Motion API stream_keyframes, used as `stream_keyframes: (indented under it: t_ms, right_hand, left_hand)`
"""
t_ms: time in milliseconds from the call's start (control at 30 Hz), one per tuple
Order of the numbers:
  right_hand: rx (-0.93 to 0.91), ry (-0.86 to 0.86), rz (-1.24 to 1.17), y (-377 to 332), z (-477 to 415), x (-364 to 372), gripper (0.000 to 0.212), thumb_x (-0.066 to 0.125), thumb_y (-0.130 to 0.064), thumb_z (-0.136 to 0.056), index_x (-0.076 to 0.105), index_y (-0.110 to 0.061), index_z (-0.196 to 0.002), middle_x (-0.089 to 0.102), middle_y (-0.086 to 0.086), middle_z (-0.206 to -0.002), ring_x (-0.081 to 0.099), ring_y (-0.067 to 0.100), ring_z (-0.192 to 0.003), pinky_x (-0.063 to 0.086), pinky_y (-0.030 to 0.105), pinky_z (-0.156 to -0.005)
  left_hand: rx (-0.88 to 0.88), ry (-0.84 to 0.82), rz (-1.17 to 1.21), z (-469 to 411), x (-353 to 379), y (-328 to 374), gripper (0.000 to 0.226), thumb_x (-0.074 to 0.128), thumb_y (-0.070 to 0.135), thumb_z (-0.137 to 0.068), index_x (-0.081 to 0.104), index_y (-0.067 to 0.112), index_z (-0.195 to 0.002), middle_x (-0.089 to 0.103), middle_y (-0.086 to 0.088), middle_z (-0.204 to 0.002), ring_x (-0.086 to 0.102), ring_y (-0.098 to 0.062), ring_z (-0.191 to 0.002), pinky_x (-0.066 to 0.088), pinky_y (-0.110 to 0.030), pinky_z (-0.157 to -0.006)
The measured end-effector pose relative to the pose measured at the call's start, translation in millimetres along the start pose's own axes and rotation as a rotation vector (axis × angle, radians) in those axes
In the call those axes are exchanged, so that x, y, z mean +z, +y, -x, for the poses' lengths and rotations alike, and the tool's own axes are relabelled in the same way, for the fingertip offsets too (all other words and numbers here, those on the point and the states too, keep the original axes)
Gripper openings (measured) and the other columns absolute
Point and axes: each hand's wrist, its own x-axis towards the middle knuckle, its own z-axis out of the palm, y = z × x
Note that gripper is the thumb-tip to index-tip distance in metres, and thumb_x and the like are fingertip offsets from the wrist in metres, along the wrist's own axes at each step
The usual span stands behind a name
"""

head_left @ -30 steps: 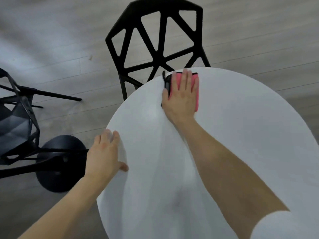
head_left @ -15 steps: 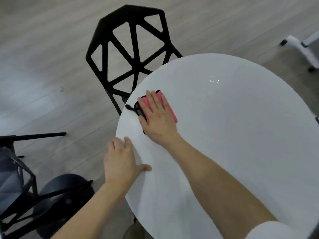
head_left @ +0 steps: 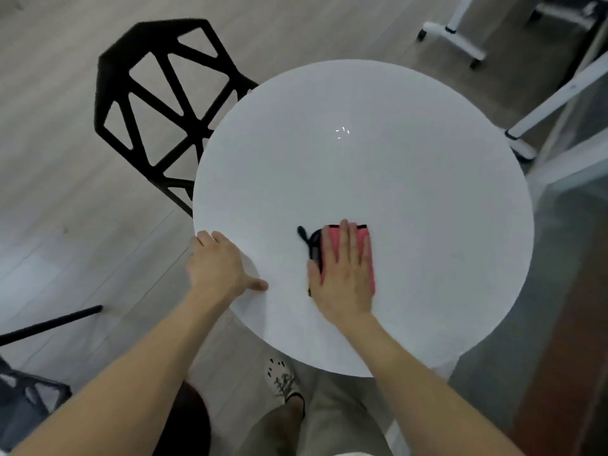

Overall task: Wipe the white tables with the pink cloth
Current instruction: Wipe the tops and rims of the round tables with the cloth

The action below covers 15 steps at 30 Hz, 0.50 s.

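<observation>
A round white table (head_left: 394, 166) fills the middle of the view. The pink cloth (head_left: 367, 255), with a black edge and a black loop at its left, lies flat on the table's near part. My right hand (head_left: 343, 274) presses on the cloth with straight, spread fingers and covers most of it. At the table's near left rim my left hand (head_left: 218, 266) rests, with its fingers over the edge and its thumb flat on the top.
A black open-frame chair (head_left: 158, 103) stands at the table's far left. Another black chair (head_left: 29, 399) is at the lower left. White wheeled frames (head_left: 460, 44) stand at the far right. My legs and a shoe (head_left: 283, 380) show below the table's near edge.
My right hand has slid the pink cloth from the far left rim by the chair toward me, into the near middle of the table. My left hand stayed on the left rim.
</observation>
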Motion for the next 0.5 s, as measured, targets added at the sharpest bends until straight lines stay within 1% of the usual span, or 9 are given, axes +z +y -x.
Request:
stream_keyframes:
  t_ms: [67,100,167,200,267,333,367,433,500]
  right_hand:
    - [-0.297,-0.092,-0.024,-36,18,3,0.072,0.032,-0.052,-0.112,0.020,-0.015,-0.172,0.006,0.020,-0.179,-0.004,0.033,-0.168,0.007,0.059,-0.134]
    - [-0.408,-0.102,-0.020,-32,21,1,0.071,0.033,-0.052,-0.112,0.021,-0.017,-0.172,0.008,0.016,-0.180,-0.003,0.030,-0.168,0.006,0.057,-0.134]
    - [-0.472,-0.066,0.000,10,14,-5,0.068,0.036,-0.054,-0.111,0.025,-0.024,-0.172,0.011,0.007,-0.181,0.001,0.023,-0.168,0.005,0.053,-0.136]
    - [-0.400,-0.035,0.013,42,8,-8,0.067,0.038,-0.054,-0.111,0.027,-0.025,-0.171,0.014,0.006,-0.181,0.004,0.022,-0.168,0.005,0.052,-0.136]
    - [-0.089,0.029,0.071,121,-4,-15,0.068,0.038,-0.055,-0.110,0.031,-0.023,-0.170,0.020,0.008,-0.179,0.011,0.027,-0.167,0.009,0.054,-0.134]
    - [0.230,0.028,0.122,181,-10,-26,0.075,0.031,-0.061,-0.108,0.025,-0.018,-0.170,0.018,0.016,-0.178,0.011,0.034,-0.166,0.009,0.057,-0.133]
    - [0.322,0.022,0.096,189,-13,-27,0.080,0.027,-0.062,-0.108,0.022,-0.013,-0.171,0.015,0.021,-0.178,0.009,0.037,-0.166,0.008,0.058,-0.133]
    - [0.304,0.024,0.014,158,-21,-21,0.083,0.029,-0.059,-0.108,0.021,-0.004,-0.169,0.013,0.029,-0.176,0.006,0.040,-0.166,0.008,0.057,-0.134]
    - [0.053,-0.002,-0.035,104,-21,-10,0.079,0.033,-0.053,-0.110,0.023,-0.002,-0.169,0.011,0.028,-0.176,0.004,0.040,-0.166,0.010,0.055,-0.134]
  left_hand:
    - [0.023,0.033,-0.053,1,5,-5,0.134,0.081,0.097,-0.042,0.045,0.004,-0.131,0.050,-0.016,-0.130,0.050,-0.035,-0.125,0.050,-0.044,-0.100]
    - [0.046,0.059,-0.068,3,5,-7,0.132,0.080,0.098,-0.043,0.046,0.006,-0.131,0.051,-0.015,-0.129,0.051,-0.036,-0.125,0.050,-0.046,-0.101]
    - [0.154,0.122,-0.130,7,1,-5,0.128,0.080,0.095,-0.050,0.044,0.011,-0.140,0.049,-0.014,-0.136,0.049,-0.036,-0.130,0.047,-0.049,-0.105]
    - [0.245,0.158,-0.187,8,-2,-1,0.126,0.082,0.091,-0.056,0.039,0.016,-0.148,0.045,-0.014,-0.144,0.046,-0.036,-0.135,0.045,-0.050,-0.108]
    - [0.428,0.190,-0.318,10,-9,16,0.122,0.089,0.076,-0.066,0.029,0.023,-0.159,0.038,-0.012,-0.157,0.042,-0.034,-0.144,0.042,-0.049,-0.114]
    - [0.535,0.156,-0.369,14,-13,39,0.117,0.093,0.060,-0.071,0.028,0.026,-0.162,0.037,-0.009,-0.160,0.043,-0.031,-0.145,0.043,-0.045,-0.115]
    - [0.553,0.135,-0.347,17,-14,50,0.114,0.094,0.056,-0.073,0.029,0.026,-0.162,0.038,-0.008,-0.160,0.044,-0.031,-0.144,0.044,-0.045,-0.114]
    - [0.551,0.097,-0.258,23,-14,70,0.110,0.093,0.051,-0.074,0.032,0.026,-0.162,0.039,-0.008,-0.160,0.044,-0.031,-0.144,0.045,-0.045,-0.113]
    - [0.524,0.074,-0.213,28,-16,89,0.110,0.093,0.051,-0.073,0.034,0.024,-0.161,0.040,-0.008,-0.158,0.045,-0.031,-0.143,0.046,-0.045,-0.112]
